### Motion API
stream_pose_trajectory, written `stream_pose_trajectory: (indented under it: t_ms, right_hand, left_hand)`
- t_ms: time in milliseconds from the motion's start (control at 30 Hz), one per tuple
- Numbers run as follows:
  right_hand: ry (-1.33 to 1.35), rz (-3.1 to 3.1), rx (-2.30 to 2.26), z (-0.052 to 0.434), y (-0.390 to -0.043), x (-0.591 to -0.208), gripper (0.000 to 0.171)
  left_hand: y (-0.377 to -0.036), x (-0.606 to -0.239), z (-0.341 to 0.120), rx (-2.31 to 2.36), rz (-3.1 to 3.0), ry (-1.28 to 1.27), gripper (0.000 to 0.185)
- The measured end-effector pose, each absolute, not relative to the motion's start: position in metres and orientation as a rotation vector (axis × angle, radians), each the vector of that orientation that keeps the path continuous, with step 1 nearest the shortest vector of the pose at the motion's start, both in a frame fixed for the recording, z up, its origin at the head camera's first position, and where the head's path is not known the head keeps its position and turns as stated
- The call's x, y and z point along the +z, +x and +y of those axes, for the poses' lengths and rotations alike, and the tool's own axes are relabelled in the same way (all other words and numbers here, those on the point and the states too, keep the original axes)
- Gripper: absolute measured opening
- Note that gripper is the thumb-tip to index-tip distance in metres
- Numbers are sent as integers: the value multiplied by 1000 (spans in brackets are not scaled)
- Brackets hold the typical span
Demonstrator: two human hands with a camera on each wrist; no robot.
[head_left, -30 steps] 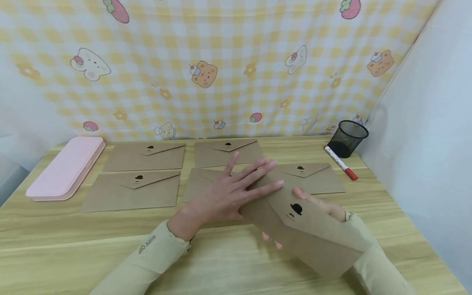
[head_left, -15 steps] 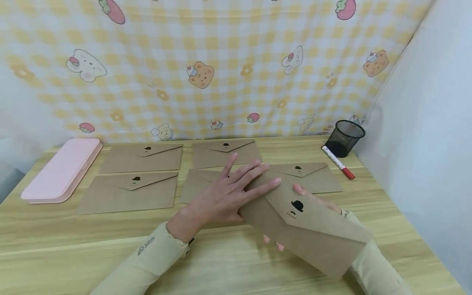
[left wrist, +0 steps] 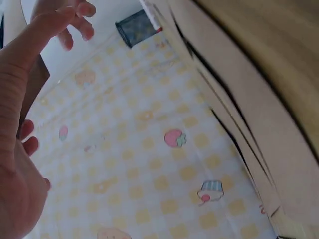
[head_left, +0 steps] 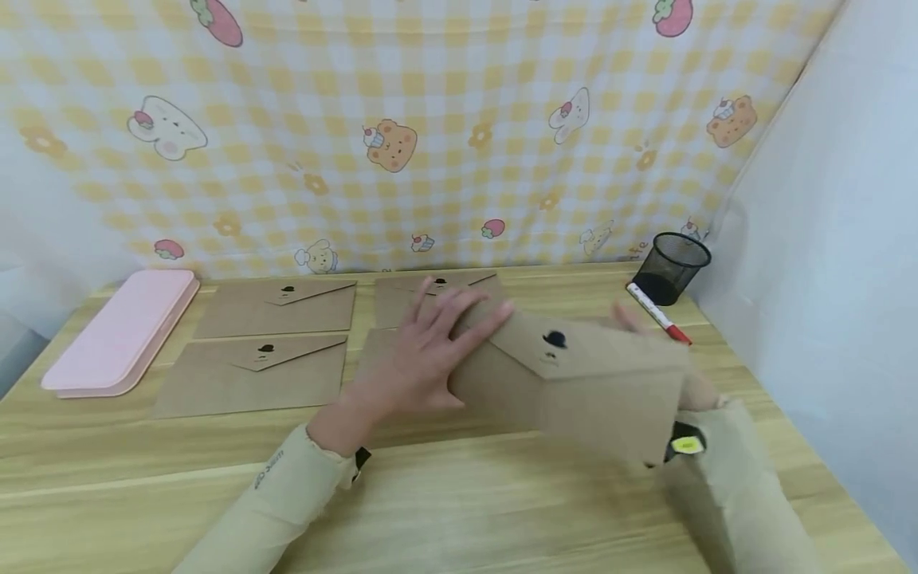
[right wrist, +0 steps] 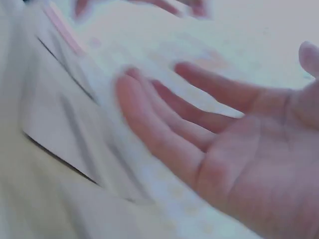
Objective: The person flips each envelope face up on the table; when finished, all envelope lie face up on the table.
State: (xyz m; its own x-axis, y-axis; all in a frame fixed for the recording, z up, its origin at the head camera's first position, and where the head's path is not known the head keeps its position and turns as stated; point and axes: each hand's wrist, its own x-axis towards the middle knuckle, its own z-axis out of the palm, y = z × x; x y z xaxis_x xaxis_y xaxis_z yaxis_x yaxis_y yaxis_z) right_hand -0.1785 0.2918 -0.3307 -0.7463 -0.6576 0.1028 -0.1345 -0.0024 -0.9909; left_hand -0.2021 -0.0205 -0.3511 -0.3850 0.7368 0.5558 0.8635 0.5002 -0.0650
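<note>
A brown kraft envelope (head_left: 602, 375) with a printed black hat is raised and tilted over the table in the head view. My left hand (head_left: 423, 351) grips its left end, fingers spread across the front. In the left wrist view a dark brown corner of the envelope (left wrist: 36, 87) shows between thumb and fingers. Behind the envelope is my right hand (head_left: 699, 391), largely hidden in the head view. The right wrist view shows that hand (right wrist: 214, 144) palm up, its fingers extended and nothing in them. Nearest below lies another envelope (head_left: 376, 347), partly covered by the left hand.
More envelopes lie in rows: one at back left (head_left: 280, 319), one at front left (head_left: 251, 387), one at back middle (head_left: 390, 303). A pink case (head_left: 125, 331) sits at the far left. At back right are a black mesh cup (head_left: 670, 267) and a red-capped marker (head_left: 653, 309).
The raised envelope's right end has swung upward and its tilt has lessened. The right hand has moved up and right behind it; the left hand has shifted slightly left.
</note>
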Motion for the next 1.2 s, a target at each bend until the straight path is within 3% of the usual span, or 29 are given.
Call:
stream_pose_trajectory:
  t_ms: [67,133,233,400,500,567,833,933,1100,1200]
  right_hand:
    - [-765,1890,-1801,303,-190,-318,58]
    - [-1047,1532,-1894,317,-201,-318,61]
    - [-1213,1940,-1778,319,-191,-305,64]
    - [-1165,2924,-965,281,-169,-300,121]
    - [-1119,3208,-467,261,-167,-306,140]
    - [-1076,3273,-264,256,-167,-309,143]
    - [-1000,3255,-170,256,-172,-328,137]
    - [-985,3257,-273,262,-173,-335,133]
    - [-1023,3149,-526,270,-185,-357,100]
    - [-1005,3064,-501,275,-202,-372,84]
  left_hand:
    - [-206,-349,-28,-331,-2248,-1257,130]
    - [-211,-347,-34,-335,-2267,-1214,131]
    - [-216,-347,-40,-350,-2299,-1195,129]
    - [-217,-350,-42,-333,-2359,-1192,129]
    - [-216,-352,-43,-326,-2395,-1180,129]
    - [-216,-353,-42,-331,-2403,-1180,128]
    - [-221,-360,-27,-309,-2363,-1246,128]
    - [-222,-369,-20,-279,-2375,-1263,120]
    - [-227,-380,-21,-262,-2492,-1301,91]
    - [-237,-379,-17,-210,-2617,-1332,84]
